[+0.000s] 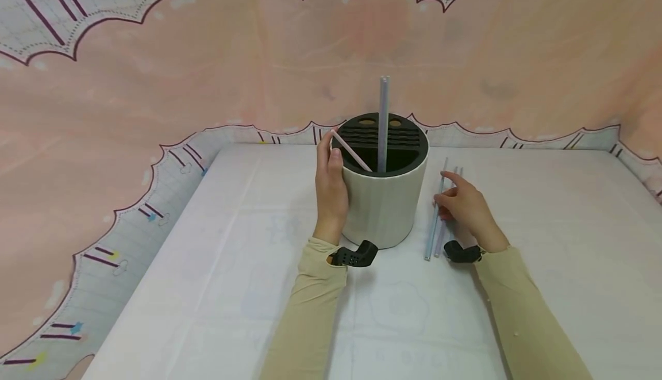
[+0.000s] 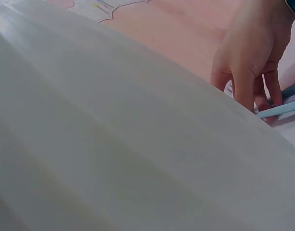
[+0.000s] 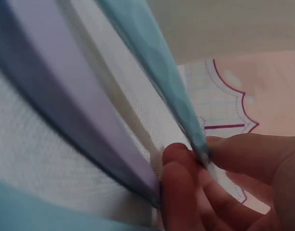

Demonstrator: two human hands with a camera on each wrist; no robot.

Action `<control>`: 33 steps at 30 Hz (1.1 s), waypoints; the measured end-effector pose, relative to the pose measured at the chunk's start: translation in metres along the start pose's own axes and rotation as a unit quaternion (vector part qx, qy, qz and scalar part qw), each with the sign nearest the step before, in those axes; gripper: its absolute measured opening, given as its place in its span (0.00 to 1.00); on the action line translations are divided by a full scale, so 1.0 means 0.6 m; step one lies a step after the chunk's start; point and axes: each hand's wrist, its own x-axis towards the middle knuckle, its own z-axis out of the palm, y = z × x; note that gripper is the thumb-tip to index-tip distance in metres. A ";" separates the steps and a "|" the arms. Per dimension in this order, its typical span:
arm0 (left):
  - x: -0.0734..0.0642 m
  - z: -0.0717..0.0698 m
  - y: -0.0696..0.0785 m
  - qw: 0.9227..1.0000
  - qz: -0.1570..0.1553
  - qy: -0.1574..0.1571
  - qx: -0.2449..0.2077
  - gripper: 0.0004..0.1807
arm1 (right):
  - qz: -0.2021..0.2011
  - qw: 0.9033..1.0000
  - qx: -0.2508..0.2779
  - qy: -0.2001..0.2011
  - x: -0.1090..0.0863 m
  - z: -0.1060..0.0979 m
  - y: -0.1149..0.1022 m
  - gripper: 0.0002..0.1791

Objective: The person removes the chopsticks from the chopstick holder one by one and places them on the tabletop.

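A cream cylindrical holder (image 1: 383,210) with a slotted dark top stands upright at the table's middle. My left hand (image 1: 331,190) rests along its left wall, fingers pointing up towards the rim. Out of the holder's front compartment rises an upright bluish-grey bundle of thin sticks (image 1: 383,121), and a pale pink stick (image 1: 353,151) leans to the left rim beside my left fingers. To the right of the holder, my right hand (image 1: 465,202) pinches a light-blue stick (image 3: 154,60) between thumb and finger. A lilac stick (image 3: 85,96) lies close beside it, by the other fingers.
A white cloth (image 1: 207,288) covers the table. Behind and to the left hangs a peach fabric (image 1: 289,64) with a scalloped printed border. Another light-blue stick (image 3: 37,211) shows at the bottom of the right wrist view. The holder's wall fills most of the left wrist view.
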 end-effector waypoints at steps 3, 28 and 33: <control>0.000 -0.002 -0.001 1.000 0.001 -0.003 0.001 0.28 | -0.020 0.998 -0.066 -0.004 -0.001 0.004 -0.004 0.23; -0.012 -0.006 0.070 1.000 -0.019 -0.006 -0.006 0.28 | -0.020 0.993 -0.114 -0.013 -0.013 -0.007 -0.011 0.18; -0.007 -0.004 0.070 1.000 -0.012 -0.007 -0.012 0.28 | -0.015 0.993 -0.118 -0.012 -0.012 -0.011 -0.013 0.18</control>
